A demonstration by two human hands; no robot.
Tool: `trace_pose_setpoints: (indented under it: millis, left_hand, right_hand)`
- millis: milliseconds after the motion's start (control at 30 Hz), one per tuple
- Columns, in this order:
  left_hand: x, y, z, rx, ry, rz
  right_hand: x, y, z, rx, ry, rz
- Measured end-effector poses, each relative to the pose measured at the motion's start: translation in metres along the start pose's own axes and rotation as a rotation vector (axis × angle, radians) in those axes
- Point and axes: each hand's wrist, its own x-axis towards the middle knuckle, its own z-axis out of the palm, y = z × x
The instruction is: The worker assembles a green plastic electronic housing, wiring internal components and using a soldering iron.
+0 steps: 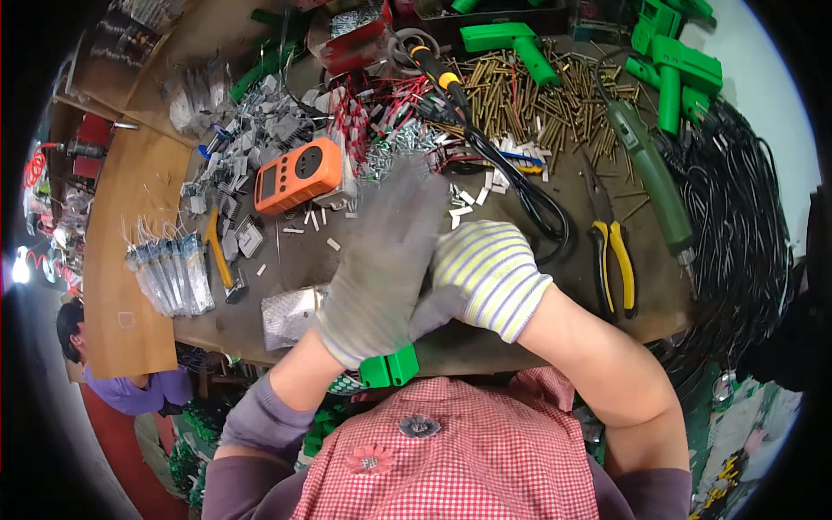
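Both my hands wear grey-palmed work gloves with striped knit backs, and they meet over the middle of the bench. My left hand (pixel 386 260) is stretched out flat with its fingers pointing to the far side, slightly blurred. Against its right side rests my right hand (pixel 490 273), its striped back turned up. The right fingers are hidden behind the left hand, so anything in them cannot be seen. An orange meter (pixel 299 176) with a round socket lies just beyond the left hand. A bubble-wrapped packet (pixel 289 317) is beside the left wrist, and a green plastic casing (pixel 390 367) sits below it.
Long brass-coloured screws (pixel 511 100) are heaped at the back. At right lie yellow-black pliers (pixel 614 260), a green electric screwdriver (pixel 650 173) and black cables (pixel 737 199). Wrapped parts (pixel 173 273), a yellow-handled tool (pixel 217 247) and grey metal pieces (pixel 260 121) occupy the left. A person (pixel 130 381) is at far left.
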Motion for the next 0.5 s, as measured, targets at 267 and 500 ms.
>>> trace_pose_setpoints:
  millis: [267, 500]
  left_hand:
    - [-0.016, -0.040, -0.006, -0.488, 0.299, -0.330]
    - [0.055, -0.054, 0.019, 0.103, -0.029, 0.032]
  right_hand:
    - [-0.012, 0.014, -0.001, -0.031, 0.290, -0.050]
    - [0.014, 0.048, -0.036, -0.174, 0.326, 0.117]
